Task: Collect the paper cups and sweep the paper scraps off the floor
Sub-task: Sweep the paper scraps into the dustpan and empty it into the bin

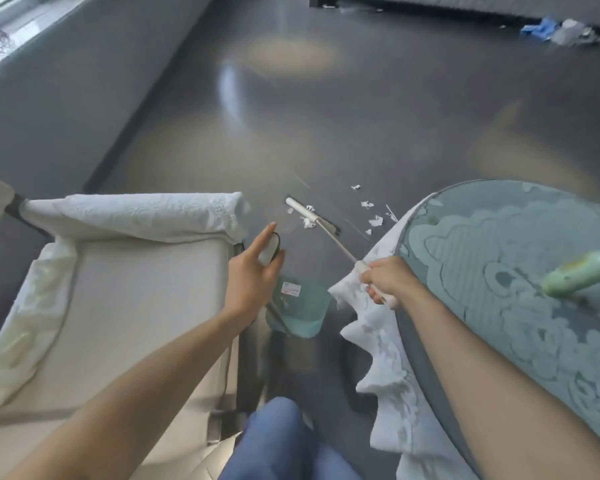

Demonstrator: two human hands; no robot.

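Dark floor [361,140] wide open ahead, chair [146,271] left, table [499,271] edge right, my right hand [388,280] gripping broom [323,225] among paper scraps [374,221], left hand [253,271] loosely curled round dustpan [300,306] handle.

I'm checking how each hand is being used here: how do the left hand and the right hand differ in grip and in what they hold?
The left hand has its fingers mostly straight around the white top of the dustpan handle; the right hand is curled tightly round the broom handle. The left hand is over the teal dustpan; the right hand is by the tablecloth edge. Both reach forward, bare.
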